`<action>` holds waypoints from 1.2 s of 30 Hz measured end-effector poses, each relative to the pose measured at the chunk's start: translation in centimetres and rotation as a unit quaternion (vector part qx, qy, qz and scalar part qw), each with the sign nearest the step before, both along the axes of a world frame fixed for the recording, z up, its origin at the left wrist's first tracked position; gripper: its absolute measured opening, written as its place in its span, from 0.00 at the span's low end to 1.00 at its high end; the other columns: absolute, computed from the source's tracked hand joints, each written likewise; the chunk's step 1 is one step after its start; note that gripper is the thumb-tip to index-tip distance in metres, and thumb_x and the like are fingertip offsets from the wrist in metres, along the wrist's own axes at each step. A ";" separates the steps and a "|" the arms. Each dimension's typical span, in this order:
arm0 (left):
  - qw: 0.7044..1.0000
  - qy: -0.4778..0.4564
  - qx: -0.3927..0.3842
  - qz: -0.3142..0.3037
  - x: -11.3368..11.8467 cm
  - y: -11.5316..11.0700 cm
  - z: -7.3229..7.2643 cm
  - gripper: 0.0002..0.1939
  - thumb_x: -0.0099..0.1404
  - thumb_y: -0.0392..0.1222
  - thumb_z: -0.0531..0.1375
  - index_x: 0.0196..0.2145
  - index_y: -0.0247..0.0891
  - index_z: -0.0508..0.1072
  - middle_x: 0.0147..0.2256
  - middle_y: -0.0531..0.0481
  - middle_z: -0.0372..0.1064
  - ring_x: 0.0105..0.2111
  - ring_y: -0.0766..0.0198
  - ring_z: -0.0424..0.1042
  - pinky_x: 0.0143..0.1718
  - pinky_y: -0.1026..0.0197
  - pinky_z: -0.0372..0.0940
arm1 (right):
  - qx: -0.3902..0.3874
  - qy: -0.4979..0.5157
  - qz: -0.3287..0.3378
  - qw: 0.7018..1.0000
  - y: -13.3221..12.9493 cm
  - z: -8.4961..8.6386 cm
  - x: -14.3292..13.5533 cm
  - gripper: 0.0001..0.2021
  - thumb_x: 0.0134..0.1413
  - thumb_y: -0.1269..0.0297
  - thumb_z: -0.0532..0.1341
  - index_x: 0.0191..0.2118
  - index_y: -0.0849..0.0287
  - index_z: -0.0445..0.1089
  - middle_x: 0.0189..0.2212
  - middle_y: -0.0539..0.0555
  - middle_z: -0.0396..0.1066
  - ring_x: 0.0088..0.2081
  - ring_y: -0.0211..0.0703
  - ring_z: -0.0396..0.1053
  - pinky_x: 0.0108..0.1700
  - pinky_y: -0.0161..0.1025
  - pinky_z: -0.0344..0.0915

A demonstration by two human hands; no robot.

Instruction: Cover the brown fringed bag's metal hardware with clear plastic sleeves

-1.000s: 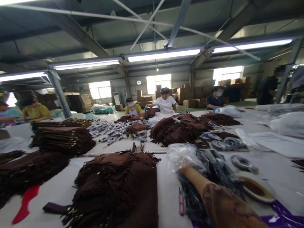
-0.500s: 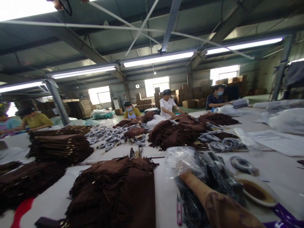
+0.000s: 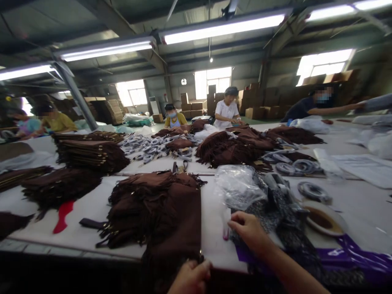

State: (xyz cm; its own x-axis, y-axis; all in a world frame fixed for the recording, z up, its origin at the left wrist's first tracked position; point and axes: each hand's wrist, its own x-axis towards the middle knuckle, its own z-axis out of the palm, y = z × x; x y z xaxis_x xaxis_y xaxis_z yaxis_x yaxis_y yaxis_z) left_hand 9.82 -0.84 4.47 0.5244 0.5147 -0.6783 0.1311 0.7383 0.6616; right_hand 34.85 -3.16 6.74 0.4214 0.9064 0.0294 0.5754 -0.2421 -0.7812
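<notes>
A dark brown fringed bag (image 3: 183, 212) lies at the table's front edge, on a heap of similar brown fringed pieces. My left hand (image 3: 191, 277) is closed at the bag's lower corner, beside a small metal fitting, and pinches the edge there. To the right, my right hand (image 3: 252, 232) pinches a small white piece (image 3: 228, 215) between thumb and fingertips; what it is exactly I cannot make out. Pink thread snips (image 3: 226, 233) lie just beneath that piece, partly covered. A crumpled clear plastic bag (image 3: 239, 183) is just beyond my right hand.
Stacked brown bags (image 3: 88, 153) stand at the left, near a red strip (image 3: 63, 216). Wrapped grey coiled straps (image 3: 150, 149) lie across the table. On the right are a tape roll (image 3: 339, 224), dark plastic-wrapped items and purple plastic (image 3: 352, 255). Several co-workers sit or stand beyond.
My right hand has come out of the clear plastic bag and moved nearer, now with a small white piece. My left hand has come into view at the brown bag. The view has tilted down.
</notes>
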 end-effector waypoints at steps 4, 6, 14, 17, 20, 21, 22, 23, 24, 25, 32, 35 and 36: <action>0.993 -0.111 -0.008 0.028 0.6 -0.5 0.5 0.22 0.53 0.52 0.69 0.36 0.34 0.68 0.21 0.62 0.52 0.16 0.80 0.41 0.16 0.71 0.37 | 0.028 0.162 0.040 0.986 -5.6 -0.7 -5.5 0.08 0.51 0.60 0.61 0.28 0.59 0.71 0.29 0.50 0.73 0.33 0.42 0.69 0.38 0.35 0.62; 0.990 -0.135 -0.010 0.029 0.8 -0.6 0.8 0.24 0.51 0.50 0.71 0.38 0.34 0.67 0.22 0.62 0.52 0.17 0.80 0.43 0.17 0.71 0.36 | 0.032 0.195 0.051 0.979 -6.8 -0.8 -7.2 0.08 0.51 0.61 0.62 0.26 0.59 0.70 0.31 0.51 0.72 0.34 0.42 0.67 0.38 0.35 0.62; 0.996 -0.063 0.055 0.009 0.4 -0.9 0.9 0.23 0.50 0.47 0.70 0.38 0.34 0.68 0.18 0.62 0.53 0.15 0.77 0.46 0.15 0.68 0.38 | 0.014 0.263 0.048 0.963 -6.3 -1.9 -9.3 0.10 0.47 0.59 0.66 0.26 0.59 0.67 0.25 0.48 0.67 0.28 0.38 0.62 0.31 0.34 0.58; 0.997 -0.055 0.043 0.021 0.1 -1.1 0.8 0.23 0.48 0.48 0.70 0.38 0.36 0.68 0.17 0.63 0.52 0.15 0.77 0.45 0.15 0.68 0.37 | 0.033 0.343 -0.025 0.938 -6.5 -2.9 -9.4 0.15 0.46 0.52 0.67 0.29 0.59 0.67 0.24 0.47 0.66 0.25 0.35 0.60 0.28 0.33 0.56; 0.997 -0.063 0.038 0.030 -0.3 -1.0 0.6 0.23 0.47 0.48 0.70 0.36 0.37 0.67 0.17 0.64 0.51 0.14 0.77 0.44 0.15 0.68 0.37 | -0.012 0.405 -0.090 0.910 -7.8 -3.9 -10.3 0.22 0.48 0.42 0.63 0.31 0.60 0.69 0.16 0.44 0.60 0.19 0.32 0.53 0.21 0.31 0.49; 0.997 -0.064 0.038 0.030 -0.3 -1.0 0.5 0.22 0.46 0.48 0.70 0.35 0.37 0.68 0.16 0.64 0.50 0.14 0.77 0.44 0.15 0.68 0.37 | -0.034 0.438 -0.095 0.893 -8.3 -4.1 -10.8 0.24 0.49 0.39 0.61 0.31 0.60 0.70 0.16 0.46 0.61 0.19 0.32 0.54 0.21 0.31 0.49; 0.997 -0.064 0.038 0.031 -0.4 -1.0 0.5 0.22 0.46 0.48 0.70 0.35 0.37 0.68 0.16 0.64 0.50 0.14 0.77 0.44 0.15 0.68 0.37 | -0.051 0.481 -0.092 0.870 -8.7 -4.1 -11.4 0.26 0.50 0.38 0.60 0.31 0.61 0.71 0.19 0.48 0.65 0.20 0.33 0.57 0.21 0.31 0.51; 0.997 -0.063 0.038 0.030 -0.4 -1.1 0.4 0.22 0.46 0.48 0.70 0.34 0.36 0.68 0.16 0.64 0.51 0.14 0.77 0.44 0.15 0.68 0.37 | -0.059 0.526 -0.083 0.844 -9.0 -4.1 -12.1 0.27 0.50 0.37 0.59 0.33 0.61 0.73 0.22 0.51 0.68 0.22 0.34 0.60 0.23 0.31 0.54; 0.997 -0.063 0.037 0.031 -0.5 -1.1 0.3 0.21 0.46 0.48 0.71 0.34 0.36 0.69 0.16 0.64 0.51 0.14 0.77 0.44 0.15 0.68 0.37 | -0.055 0.567 -0.077 0.819 -9.2 -3.9 -12.8 0.27 0.51 0.37 0.59 0.35 0.61 0.74 0.26 0.53 0.70 0.24 0.36 0.63 0.25 0.32 0.58; 0.997 -0.063 0.036 0.032 -0.5 -1.2 0.2 0.22 0.46 0.48 0.71 0.35 0.36 0.70 0.16 0.63 0.53 0.14 0.77 0.46 0.15 0.68 0.38 | -0.037 0.594 -0.077 0.800 -9.1 -3.7 -13.3 0.27 0.52 0.38 0.59 0.36 0.61 0.75 0.28 0.54 0.71 0.26 0.37 0.64 0.27 0.33 0.60; 0.995 -0.079 0.052 0.027 -1.1 -1.6 -0.9 0.25 0.46 0.49 0.71 0.38 0.33 0.72 0.20 0.57 0.63 0.15 0.75 0.54 0.16 0.68 0.44 | 0.075 0.488 -0.147 0.857 -6.0 -3.2 -13.3 0.18 0.43 0.51 0.71 0.33 0.63 0.76 0.21 0.48 0.67 0.23 0.34 0.57 0.25 0.33 0.57; 0.997 -0.058 0.058 -0.012 -1.9 -1.3 -1.0 0.25 0.50 0.59 0.66 0.35 0.35 0.70 0.16 0.61 0.56 0.13 0.76 0.48 0.15 0.67 0.39 | 0.050 0.417 -0.125 0.899 -6.0 -3.1 -12.3 0.19 0.44 0.50 0.69 0.32 0.64 0.76 0.19 0.48 0.66 0.21 0.34 0.56 0.23 0.33 0.53; 0.996 -0.065 0.058 -0.022 -2.2 -1.1 -0.9 0.26 0.51 0.61 0.65 0.34 0.34 0.70 0.18 0.59 0.59 0.13 0.75 0.50 0.15 0.68 0.41 | 0.040 0.389 -0.109 0.914 -6.2 -3.1 -12.1 0.18 0.45 0.49 0.68 0.30 0.64 0.76 0.20 0.48 0.67 0.22 0.35 0.58 0.23 0.34 0.54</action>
